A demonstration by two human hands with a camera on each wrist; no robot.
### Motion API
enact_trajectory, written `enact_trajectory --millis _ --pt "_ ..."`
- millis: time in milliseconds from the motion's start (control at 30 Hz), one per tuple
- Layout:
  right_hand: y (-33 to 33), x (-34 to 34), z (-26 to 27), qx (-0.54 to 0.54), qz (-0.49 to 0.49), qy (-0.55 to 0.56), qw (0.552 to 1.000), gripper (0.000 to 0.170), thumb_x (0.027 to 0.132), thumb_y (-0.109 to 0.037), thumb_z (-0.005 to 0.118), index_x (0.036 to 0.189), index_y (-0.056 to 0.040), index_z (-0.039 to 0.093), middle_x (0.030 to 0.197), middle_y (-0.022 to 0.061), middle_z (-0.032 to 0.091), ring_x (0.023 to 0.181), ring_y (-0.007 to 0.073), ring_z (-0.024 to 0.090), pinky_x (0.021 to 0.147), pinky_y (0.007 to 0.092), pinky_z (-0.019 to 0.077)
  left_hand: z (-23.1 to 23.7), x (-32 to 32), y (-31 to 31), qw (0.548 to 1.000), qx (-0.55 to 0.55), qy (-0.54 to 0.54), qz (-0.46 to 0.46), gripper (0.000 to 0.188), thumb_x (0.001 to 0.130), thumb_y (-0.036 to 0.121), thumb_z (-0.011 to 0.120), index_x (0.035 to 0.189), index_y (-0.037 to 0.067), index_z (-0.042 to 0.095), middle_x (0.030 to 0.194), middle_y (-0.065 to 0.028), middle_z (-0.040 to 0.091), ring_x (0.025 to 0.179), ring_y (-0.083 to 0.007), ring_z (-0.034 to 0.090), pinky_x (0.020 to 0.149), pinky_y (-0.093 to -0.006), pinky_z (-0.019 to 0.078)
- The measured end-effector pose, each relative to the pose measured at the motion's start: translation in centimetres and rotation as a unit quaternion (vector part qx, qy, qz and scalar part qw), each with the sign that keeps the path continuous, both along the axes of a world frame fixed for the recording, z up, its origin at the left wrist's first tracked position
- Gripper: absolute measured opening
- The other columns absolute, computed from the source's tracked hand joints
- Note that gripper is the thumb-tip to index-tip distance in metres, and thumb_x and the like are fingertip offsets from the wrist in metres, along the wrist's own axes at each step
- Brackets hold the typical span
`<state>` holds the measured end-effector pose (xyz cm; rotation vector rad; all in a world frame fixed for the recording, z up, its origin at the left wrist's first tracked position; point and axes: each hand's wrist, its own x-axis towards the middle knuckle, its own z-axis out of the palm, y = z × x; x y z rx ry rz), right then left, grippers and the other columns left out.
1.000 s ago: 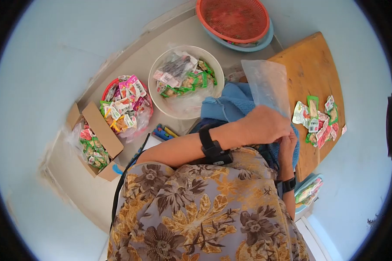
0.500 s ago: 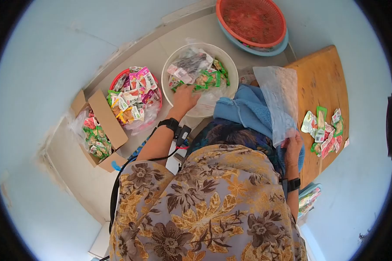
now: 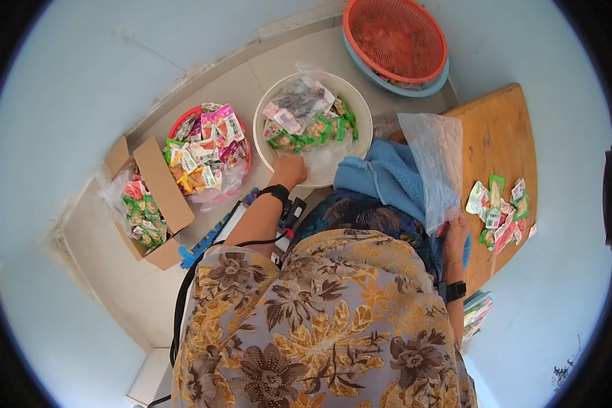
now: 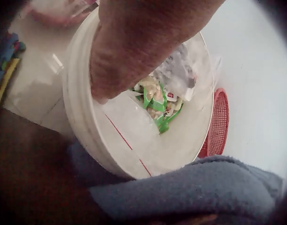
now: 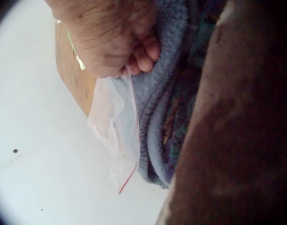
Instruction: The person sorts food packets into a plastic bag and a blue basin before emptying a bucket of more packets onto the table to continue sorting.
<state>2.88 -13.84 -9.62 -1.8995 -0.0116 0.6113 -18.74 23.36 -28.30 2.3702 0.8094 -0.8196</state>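
Observation:
My left hand (image 3: 290,171) dips over the near rim of a white bucket (image 3: 366,115); its fingers are hidden behind the back of the hand. In the left wrist view, clear plastic with a red line (image 4: 127,138) lies inside the bucket right by that hand. Green-edged snack packets (image 3: 319,129) and a clear bag with dark contents (image 3: 299,98) also lie in there. On the right, my right hand (image 3: 455,231) pinches the edge of a clear zip bag (image 3: 432,163). The bag hangs over a blue towel (image 3: 381,177) on the lap, its red line showing in the right wrist view.
A wooden board (image 3: 496,129) at the right bears several snack packets (image 3: 502,214). Left of the bucket stand a red basket (image 3: 246,146) of packets and an open cardboard box (image 3: 163,187). Behind, a red colander (image 3: 394,37) sits on a blue basin (image 3: 415,88).
My left hand has left the right hand and moved left to the bucket, first reaching among the packets, then drawing back to the near rim. My right hand keeps hold of the zip bag.

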Motion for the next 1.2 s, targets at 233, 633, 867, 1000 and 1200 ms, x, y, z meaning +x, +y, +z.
enact_trajectory --millis 233,633,867,1000,1200 --pt "-0.1 -0.2 0.2 0.015 0.002 0.007 1.0 0.028 0.095 -0.03 0.061 0.078 -0.0079 0.058 0.056 0.0002 0.054 0.043 0.0092 0.049 0.04 0.0227 0.0393 2.9 1.6 -0.1 0.994 -0.081 0.066 0.011 0.075 0.079 0.067 0.058 0.119 0.004 0.065 0.12 -0.0228 0.062 0.112 -0.0361 0.061 0.094 -0.0493 0.047" --pt "0.6 -0.4 0.3 0.016 -0.024 0.009 1.0 0.027 0.095 -0.029 0.059 0.08 -0.0068 0.057 0.058 0.0003 0.055 0.042 0.0095 0.049 0.04 0.023 0.0399 2.8 2.6 -1.3 0.996 -0.079 0.027 0.032 0.089 0.069 0.054 0.071 0.144 0.017 0.038 0.131 -0.0219 0.055 0.117 -0.0389 0.057 0.09 -0.0603 0.046" --pt "0.5 -0.7 0.3 0.018 -0.023 0.004 1.0 0.028 0.097 -0.03 0.058 0.08 -0.0069 0.057 0.057 -0.0001 0.053 0.042 0.0092 0.048 0.04 0.0227 0.0365 1.7 2.8 -1.0 0.991 -0.12 0.05 0.013 0.069 0.073 0.037 0.066 0.137 0.017 0.049 0.129 -0.0151 0.059 0.12 -0.0338 0.056 0.089 -0.0643 0.0443" --pt "0.6 -0.8 0.1 0.031 -0.028 0.009 0.999 0.03 0.098 -0.031 0.056 0.079 -0.0074 0.057 0.056 -0.0002 0.053 0.042 0.0084 0.047 0.04 0.0217 0.0345 -0.9 2.3 -0.7 0.989 -0.144 0.026 0.008 0.077 0.077 0.048 0.066 0.138 0.004 0.047 0.13 -0.025 0.055 0.123 -0.0387 0.051 0.101 -0.0476 0.0414" --pt "1.0 -1.0 0.7 0.028 -0.027 0.006 0.999 0.031 0.099 -0.031 0.055 0.078 -0.0079 0.056 0.056 -0.0006 0.053 0.042 0.0075 0.045 0.04 0.0213 0.0335 1.4 2.6 0.2 0.973 -0.23 0.02 0.005 0.099 0.071 0.056 0.067 0.15 0.01 0.03 0.149 -0.0307 0.03 0.14 -0.0415 0.03 0.112 -0.0459 0.0309"
